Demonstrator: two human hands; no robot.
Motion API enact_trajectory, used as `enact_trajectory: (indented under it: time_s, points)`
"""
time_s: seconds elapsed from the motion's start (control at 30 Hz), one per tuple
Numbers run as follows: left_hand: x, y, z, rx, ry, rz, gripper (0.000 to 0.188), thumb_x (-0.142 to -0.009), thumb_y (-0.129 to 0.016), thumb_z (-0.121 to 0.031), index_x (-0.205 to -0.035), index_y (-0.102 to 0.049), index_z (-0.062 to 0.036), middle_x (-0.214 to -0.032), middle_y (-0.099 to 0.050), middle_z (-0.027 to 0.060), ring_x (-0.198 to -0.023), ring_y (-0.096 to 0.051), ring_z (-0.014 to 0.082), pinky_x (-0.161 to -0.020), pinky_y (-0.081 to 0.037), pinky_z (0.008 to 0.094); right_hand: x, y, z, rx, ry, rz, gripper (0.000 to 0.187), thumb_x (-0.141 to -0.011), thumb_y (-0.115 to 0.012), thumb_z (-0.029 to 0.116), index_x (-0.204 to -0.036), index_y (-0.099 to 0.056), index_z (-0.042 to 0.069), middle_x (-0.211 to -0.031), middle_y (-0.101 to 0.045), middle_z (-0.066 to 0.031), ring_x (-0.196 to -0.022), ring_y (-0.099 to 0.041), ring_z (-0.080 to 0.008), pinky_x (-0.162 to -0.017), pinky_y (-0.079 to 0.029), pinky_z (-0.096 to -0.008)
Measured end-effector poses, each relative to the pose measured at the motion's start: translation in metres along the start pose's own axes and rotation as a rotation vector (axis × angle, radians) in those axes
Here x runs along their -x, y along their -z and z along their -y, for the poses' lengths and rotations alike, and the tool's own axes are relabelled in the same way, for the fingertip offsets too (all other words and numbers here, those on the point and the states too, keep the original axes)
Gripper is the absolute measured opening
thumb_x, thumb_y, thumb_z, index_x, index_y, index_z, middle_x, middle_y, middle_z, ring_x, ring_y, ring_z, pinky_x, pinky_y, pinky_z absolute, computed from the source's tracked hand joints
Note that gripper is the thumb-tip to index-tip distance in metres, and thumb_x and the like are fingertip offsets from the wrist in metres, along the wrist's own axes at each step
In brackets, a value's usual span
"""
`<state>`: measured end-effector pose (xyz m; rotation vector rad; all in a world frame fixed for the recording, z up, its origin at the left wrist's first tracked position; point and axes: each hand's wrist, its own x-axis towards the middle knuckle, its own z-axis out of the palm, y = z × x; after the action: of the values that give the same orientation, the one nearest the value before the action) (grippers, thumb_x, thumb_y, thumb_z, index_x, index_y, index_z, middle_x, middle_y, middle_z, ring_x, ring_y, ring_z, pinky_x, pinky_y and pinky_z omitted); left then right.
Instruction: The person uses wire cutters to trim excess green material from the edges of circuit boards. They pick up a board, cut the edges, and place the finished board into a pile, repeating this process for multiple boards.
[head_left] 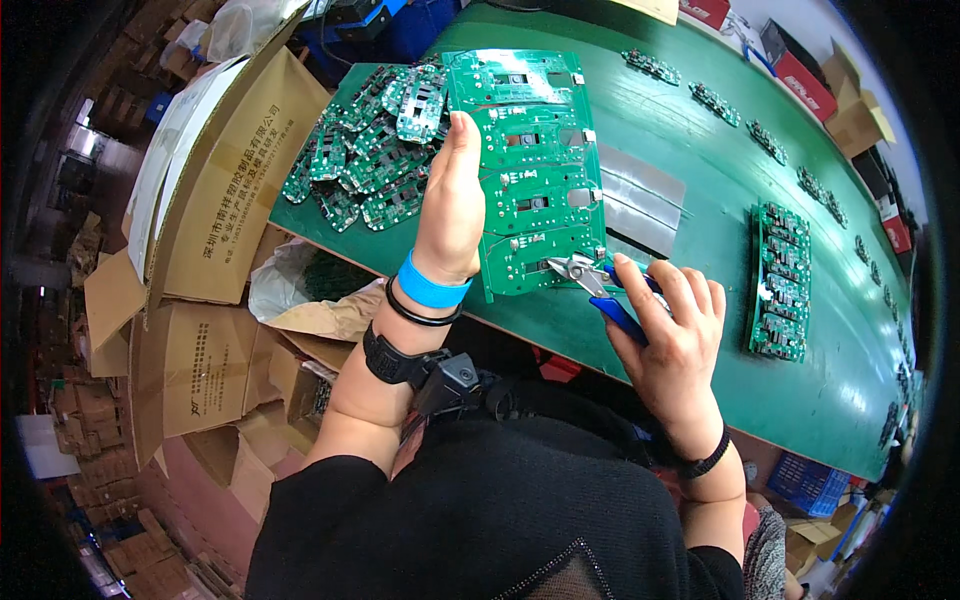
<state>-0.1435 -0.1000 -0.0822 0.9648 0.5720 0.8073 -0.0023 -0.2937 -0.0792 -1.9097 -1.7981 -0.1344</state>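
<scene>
Above the near edge of the green table [650, 110], we are gripping a green circuit panel [510, 178] by its left side with our left hand [450, 205], the thumb lying against that edge and the other fingers hiding from view, while the panel's long axis is running away from our body. At its near end, we are curling our right hand [674, 325] around a pair of blue-handled pliers [588, 278], which are pointing leftward over the lower right corner, nearer this hand; whether their tips are touching the panel, we cannot tell.
</scene>
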Motion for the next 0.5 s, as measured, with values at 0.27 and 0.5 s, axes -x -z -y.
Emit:
enact_trajectory:
  time_s: [0.27,0.5]
  points:
    - [0.000,0.011,-0.002,0.121,0.063,0.044,0.064,-0.104,-0.021,-0.053,-0.143,-0.040,-0.0061,-0.135,-0.054,0.0187,-0.117,-0.059,0.0356,-0.096,-0.051,0.0529,-0.004,0.000,-0.003,-0.067,-0.046,-0.013,0.059,-0.064,-0.078,0.021,-0.121,-0.064,0.013,-0.104,-0.058,-0.0077,-0.095,-0.055,-0.0267,-0.084,-0.039,-0.0405]
    - [0.007,-0.006,-0.014,0.190,-0.012,0.120,0.060,-0.106,-0.023,-0.048,-0.136,-0.044,-0.0006,-0.122,-0.062,0.0178,-0.104,-0.067,0.0269,-0.086,-0.059,0.0422,-0.009,0.000,0.009,-0.023,-0.036,0.021,0.061,-0.063,-0.079,0.018,-0.122,-0.064,0.014,-0.108,-0.058,-0.0084,-0.101,-0.055,-0.0275,-0.090,-0.038,-0.0424]
